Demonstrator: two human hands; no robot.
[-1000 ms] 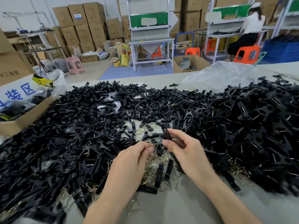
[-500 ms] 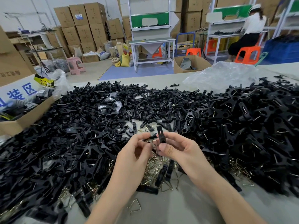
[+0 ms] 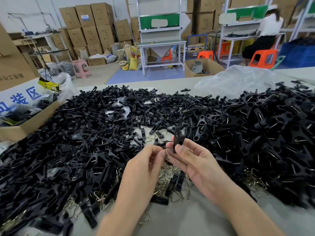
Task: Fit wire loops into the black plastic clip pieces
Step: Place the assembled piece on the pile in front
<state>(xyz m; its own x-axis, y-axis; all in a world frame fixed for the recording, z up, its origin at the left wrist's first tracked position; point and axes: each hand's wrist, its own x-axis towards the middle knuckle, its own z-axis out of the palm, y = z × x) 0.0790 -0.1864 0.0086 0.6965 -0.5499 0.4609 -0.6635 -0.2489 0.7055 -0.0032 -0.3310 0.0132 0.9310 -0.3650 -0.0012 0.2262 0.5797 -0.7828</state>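
Clip piece point(image 3: 178, 138) pinched upright in your right hand point(image 3: 193, 161); left hand point(image 3: 144, 169) pinches wire loop point(image 3: 167, 155) just beside its lower end, presumably lined up for hooking in.

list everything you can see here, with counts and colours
clip pieces: hundreds, black, heaped across the table
table: one, grey, under everything
loose wire loops: dozens, brassy, on the table under the hands
plastic bag: one, clear, far right of the table
cardboard box: one, brown, left table edge
cartons: many, brown, stacked at the back wall
orange stools: at least three, orange, back floor
pink stool: one, pink, left floor
seated person: one, white top, back right
left hand: pinches one wire loop
right hand: grips one black clip piece
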